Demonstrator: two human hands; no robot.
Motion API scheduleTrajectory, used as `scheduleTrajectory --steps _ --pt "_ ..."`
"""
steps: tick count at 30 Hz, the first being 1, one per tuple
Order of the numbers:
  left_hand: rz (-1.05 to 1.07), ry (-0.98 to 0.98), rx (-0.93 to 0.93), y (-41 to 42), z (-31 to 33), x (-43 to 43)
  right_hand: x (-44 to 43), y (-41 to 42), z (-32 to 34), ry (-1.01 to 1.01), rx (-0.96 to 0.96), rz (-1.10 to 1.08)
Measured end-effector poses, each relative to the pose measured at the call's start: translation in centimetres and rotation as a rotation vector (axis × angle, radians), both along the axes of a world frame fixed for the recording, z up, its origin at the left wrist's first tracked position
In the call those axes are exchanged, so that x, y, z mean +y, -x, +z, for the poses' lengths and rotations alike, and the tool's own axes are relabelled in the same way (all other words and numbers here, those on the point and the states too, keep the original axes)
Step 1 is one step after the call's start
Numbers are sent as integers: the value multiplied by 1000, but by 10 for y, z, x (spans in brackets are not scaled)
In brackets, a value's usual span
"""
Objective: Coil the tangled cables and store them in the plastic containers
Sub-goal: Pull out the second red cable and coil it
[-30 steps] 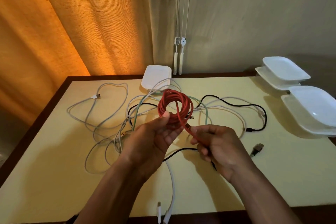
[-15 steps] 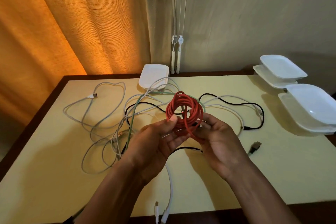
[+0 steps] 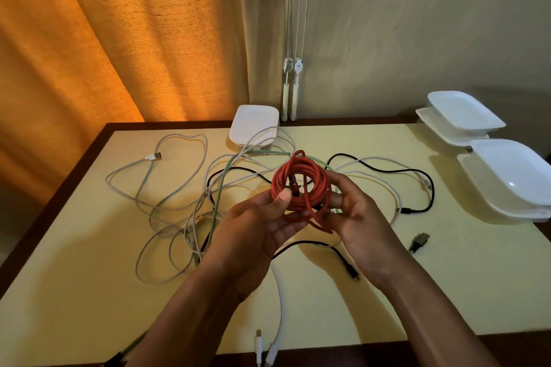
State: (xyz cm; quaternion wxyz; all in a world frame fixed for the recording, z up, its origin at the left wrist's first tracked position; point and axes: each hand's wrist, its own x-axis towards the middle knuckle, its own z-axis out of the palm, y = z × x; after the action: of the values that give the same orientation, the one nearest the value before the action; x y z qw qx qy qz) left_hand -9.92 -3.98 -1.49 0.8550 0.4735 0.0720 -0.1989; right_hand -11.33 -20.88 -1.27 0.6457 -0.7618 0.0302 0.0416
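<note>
**Red cable coil** (image 3: 301, 185), wound into a tight ring and held above the bench (image 3: 89, 277), over the tangle. The left hand (image 3: 256, 232) pinches its near-left rim, thumb on top. The right hand (image 3: 360, 217) curls around its right side, so both hands are closed on the one coil. A loose red loop (image 3: 322, 225) sags below the ring between the palms.

Risk: nothing binds the turns, so a slackened pinch during transfer would probably let them spring apart. A dark plug seems to sit in the ring's centre, though whether it is tucked through is unclear; if not, the end may slide out.

Beneath lie white cables (image 3: 143, 188), a green cable (image 3: 220, 188) and a black cable (image 3: 387, 168), interlaced. The hanging loop could snag one and drag it along.

The stacked plastic containers (image 3: 507, 170) stand at the bench's right edge, well apart from the coil, so the carry is long and favours unwinding.
</note>
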Motion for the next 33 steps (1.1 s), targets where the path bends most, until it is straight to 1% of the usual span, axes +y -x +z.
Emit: scheduleTrajectory --steps 6,10,13,15,17,19,20,21,22,23,26,31,33 --pt "78 81 22 3 0 -2 3 -3 -3 54 -30 -46" --pt "74 118 37 3 0 0 3 -3 -6 98 -41 -72" --pt "56 132 45 3 -1 0 3 -3 -4 37 -22 -49" --pt "53 132 51 3 -1 -2 6 -2 -5 -7 -30 -97" --pt "59 121 56 3 -2 -3 8 1 -7 68 -159 -264" --pt "65 90 62 3 -4 -4 7 4 -5 227 -425 -450" --pt "66 79 66 3 -6 -4 6 5 -2 321 -558 -479" --pt "65 71 71 3 -7 -4 5 6 0 408 -657 -462" --pt "60 64 79 2 -9 -4 7 8 3 475 -717 -415" --pt "48 60 83 2 -10 -4 9 8 3 523 -733 -361" --pt "14 53 81 1 -11 -4 14 6 -3 608 -661 -275" --pt "-5 52 78 1 -9 -3 13 0 -7 749 -572 -279" --pt "-26 51 96 0 -10 -2 15 -1 -7 773 -530 -270"
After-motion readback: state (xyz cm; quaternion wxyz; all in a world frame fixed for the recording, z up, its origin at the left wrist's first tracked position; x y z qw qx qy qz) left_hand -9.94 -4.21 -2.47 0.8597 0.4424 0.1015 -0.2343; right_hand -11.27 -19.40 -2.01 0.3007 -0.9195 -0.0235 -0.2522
